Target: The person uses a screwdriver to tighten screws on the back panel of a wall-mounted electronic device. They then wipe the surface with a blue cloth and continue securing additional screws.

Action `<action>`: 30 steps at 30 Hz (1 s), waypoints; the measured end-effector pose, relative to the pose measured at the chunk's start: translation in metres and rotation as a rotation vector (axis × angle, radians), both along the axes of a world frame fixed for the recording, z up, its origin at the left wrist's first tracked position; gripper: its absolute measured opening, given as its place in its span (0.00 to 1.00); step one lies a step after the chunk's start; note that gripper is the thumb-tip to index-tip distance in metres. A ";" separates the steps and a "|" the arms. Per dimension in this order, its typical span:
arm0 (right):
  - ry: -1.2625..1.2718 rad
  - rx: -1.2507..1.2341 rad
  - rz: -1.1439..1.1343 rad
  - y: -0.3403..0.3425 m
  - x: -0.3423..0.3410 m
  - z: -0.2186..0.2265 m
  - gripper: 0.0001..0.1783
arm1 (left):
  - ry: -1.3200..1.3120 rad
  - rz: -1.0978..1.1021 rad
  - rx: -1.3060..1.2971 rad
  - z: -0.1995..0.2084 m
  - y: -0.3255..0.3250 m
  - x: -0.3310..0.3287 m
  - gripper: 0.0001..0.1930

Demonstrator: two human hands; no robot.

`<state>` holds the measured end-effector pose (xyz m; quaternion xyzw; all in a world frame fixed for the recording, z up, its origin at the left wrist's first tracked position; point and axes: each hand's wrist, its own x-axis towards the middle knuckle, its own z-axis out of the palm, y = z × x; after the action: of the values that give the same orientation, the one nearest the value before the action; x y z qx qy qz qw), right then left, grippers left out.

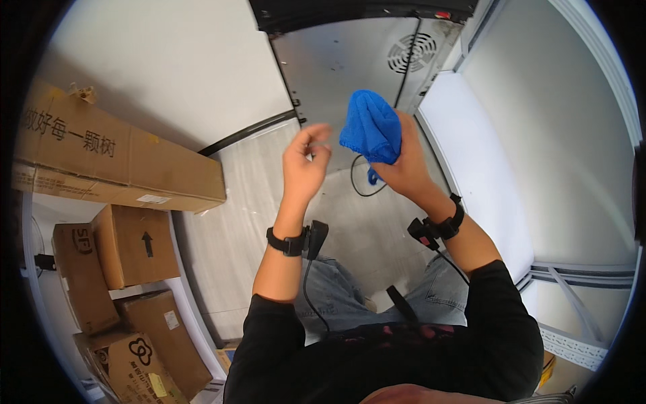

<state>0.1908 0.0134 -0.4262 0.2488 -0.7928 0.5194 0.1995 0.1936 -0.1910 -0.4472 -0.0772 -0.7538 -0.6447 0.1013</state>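
Note:
A blue cloth (371,124) of towel-like fabric is bunched up in my right hand (410,161), whose thumb presses its lower edge. A small blue tail (373,176) shows below that hand; I cannot make out whether it belongs to the cloth. To the left of the cloth and apart from it, my left hand (305,165) is raised with nothing in it. Its fingers are bent and slightly blurred, with a gap between them and the thumb. Black straps with small box-shaped devices circle both wrists.
Ahead stands a grey metal panel (336,74) with a round vent (412,52) and a black cable (356,185) near its foot. Cardboard boxes (134,246) fill the left side, a long carton (121,151) above them. White-framed panels (552,121) line the right.

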 end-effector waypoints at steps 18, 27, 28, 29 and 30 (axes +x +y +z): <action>0.462 0.074 -0.378 -0.119 -0.063 0.020 0.34 | 0.368 0.249 -0.274 0.008 -0.038 -0.091 0.33; 0.313 -0.177 -0.686 -0.038 -0.088 0.001 0.40 | 0.351 0.305 -0.147 0.013 -0.018 -0.082 0.33; 0.305 -0.180 -0.712 -0.040 -0.087 0.005 0.40 | 0.342 0.317 -0.173 0.017 -0.016 -0.081 0.33; 0.292 -0.153 -0.706 -0.049 -0.082 0.009 0.39 | 0.363 0.320 -0.143 0.012 -0.015 -0.084 0.33; 0.311 -0.133 -0.638 -0.061 -0.080 0.010 0.39 | 0.383 0.324 -0.113 0.005 -0.016 -0.089 0.33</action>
<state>0.1107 -0.0477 -0.4158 0.0516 -0.7551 0.4373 0.4857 0.1047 -0.2070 -0.4423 -0.0817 -0.7582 -0.5504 0.3398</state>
